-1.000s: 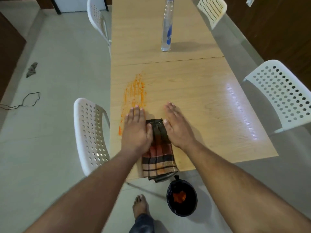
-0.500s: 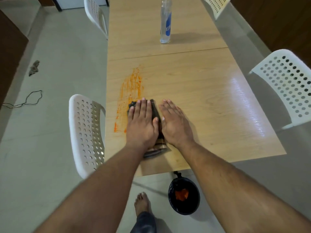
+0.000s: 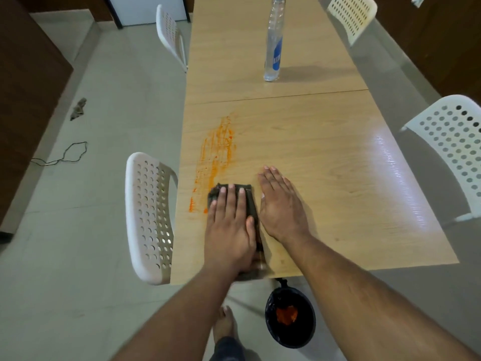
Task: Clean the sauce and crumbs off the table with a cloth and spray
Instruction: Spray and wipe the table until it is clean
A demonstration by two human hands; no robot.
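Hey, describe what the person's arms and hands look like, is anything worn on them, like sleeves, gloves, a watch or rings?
Both forearms are bare as far as the head view shows: no sleeves, gloves, watch or wristbands. The left hand and right hand show no rings on the visible fingers, and the fingernails look short and unpainted. No cables or markings appear on either arm.

The table (image 3: 325,157) surface right of the sauce smear (image 3: 217,152) is unobstructed as far as the seam. Beyond the seam, passage is interrupted only by an upright bottle (image 3: 273,45). The left edge is flanked closely by a white chair (image 3: 149,217).
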